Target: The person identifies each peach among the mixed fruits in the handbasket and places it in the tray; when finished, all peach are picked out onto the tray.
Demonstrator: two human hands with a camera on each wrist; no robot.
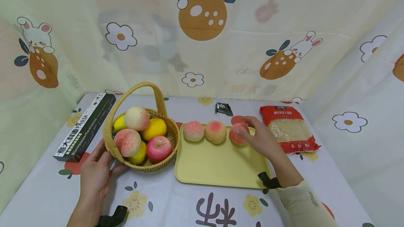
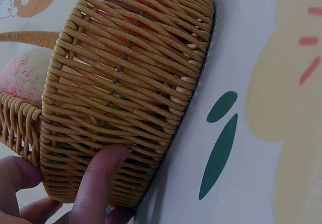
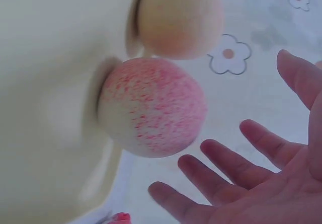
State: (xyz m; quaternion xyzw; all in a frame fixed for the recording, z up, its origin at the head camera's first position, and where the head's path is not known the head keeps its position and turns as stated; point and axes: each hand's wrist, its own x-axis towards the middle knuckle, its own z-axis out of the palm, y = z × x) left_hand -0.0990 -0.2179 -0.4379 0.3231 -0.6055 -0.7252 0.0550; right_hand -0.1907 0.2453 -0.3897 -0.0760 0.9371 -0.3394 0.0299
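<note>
A wicker basket (image 1: 175, 129) with a tall handle stands at the left, filled with two peaches, a red apple (image 1: 159, 149) and several yellow fruits. My left hand (image 1: 96, 172) holds its left side, the thumb (image 2: 98, 183) against the weave and the other fingers by the handle's foot. Three peaches sit in a row along the back of a yellow tray (image 1: 217, 167). Over the rightmost, a pink-speckled peach (image 3: 153, 108), is my right hand (image 1: 260, 137). Its fingers (image 3: 231, 163) are spread, tips close beside the fruit, and the palm holds nothing.
Left of the basket lies a black-and-white pasta box (image 1: 85, 127). A small black packet (image 1: 223, 108) is behind the tray, and a red bag (image 1: 290, 129) with pale contents lies to its right. Patterned curtains (image 1: 151, 62) enclose the table's back and sides.
</note>
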